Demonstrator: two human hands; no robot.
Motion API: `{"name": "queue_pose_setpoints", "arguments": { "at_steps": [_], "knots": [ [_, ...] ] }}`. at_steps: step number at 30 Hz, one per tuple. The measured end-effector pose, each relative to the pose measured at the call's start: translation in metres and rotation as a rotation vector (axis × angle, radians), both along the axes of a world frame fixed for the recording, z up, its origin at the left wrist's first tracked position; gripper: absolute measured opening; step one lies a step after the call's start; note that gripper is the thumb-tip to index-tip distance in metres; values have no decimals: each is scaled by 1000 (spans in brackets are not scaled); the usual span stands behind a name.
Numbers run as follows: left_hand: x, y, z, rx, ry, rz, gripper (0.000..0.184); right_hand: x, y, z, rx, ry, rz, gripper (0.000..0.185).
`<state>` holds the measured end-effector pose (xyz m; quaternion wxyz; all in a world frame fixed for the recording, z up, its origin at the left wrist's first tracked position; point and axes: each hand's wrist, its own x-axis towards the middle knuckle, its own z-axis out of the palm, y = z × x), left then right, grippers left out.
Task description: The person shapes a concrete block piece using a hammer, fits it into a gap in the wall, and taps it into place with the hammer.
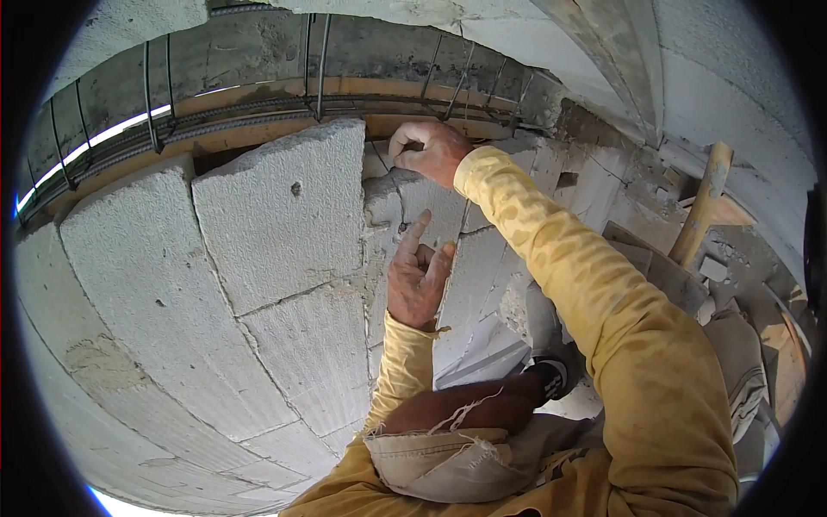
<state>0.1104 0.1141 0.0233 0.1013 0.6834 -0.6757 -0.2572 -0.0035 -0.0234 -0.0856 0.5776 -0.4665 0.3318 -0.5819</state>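
1. The right hand is at the top edge of the wall, just beside the upper corner of a large block. Its thumb and forefinger bend into a ring, tips close together; whether the wire lies between them cannot be told.
2. The wire, thin and dark, runs down the wall's face from near the top edge, between the 2 hands, with a small lump at its lower end. The right hand is probably set high to reach its upper part.
3. The left hand is lower on the face: forefinger straight up, thumb spread away, other fingers curled, nothing visibly pinched. The forefinger's tip is near the lump, probably to have that end within reach.
4. Ribbed bars run along the wall's top edge, and rods stand up from there, likely as reinforcement. A board follows the same edge behind the rods, perhaps as a form.
5. A shoe shows close to the wall's foot, a stance that likely lets both arms reach the top edge.
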Motion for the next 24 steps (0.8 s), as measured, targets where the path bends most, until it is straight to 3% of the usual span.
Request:
{"name": "queue_pose_setpoints", "arguments": {
  "at_steps": [2,5,8,15,24],
  "knots": [
    [3,2,-3,3,2,-3,60,4,0,-1,12,-40,-44,18],
    [9,2,-7,19,10,-11,57,1,-2,3,24,44,14,20],
    [11,0,-12,38,52,-21,55,8,1,7,-13,205,-98,23],
    [4,0,-15,40,82,-34,52,-7,0,9,77,293,-21,46],
    [17,4,-29,65,203,17,45,4,8,11,90,221,-66,30]
  ]
}}
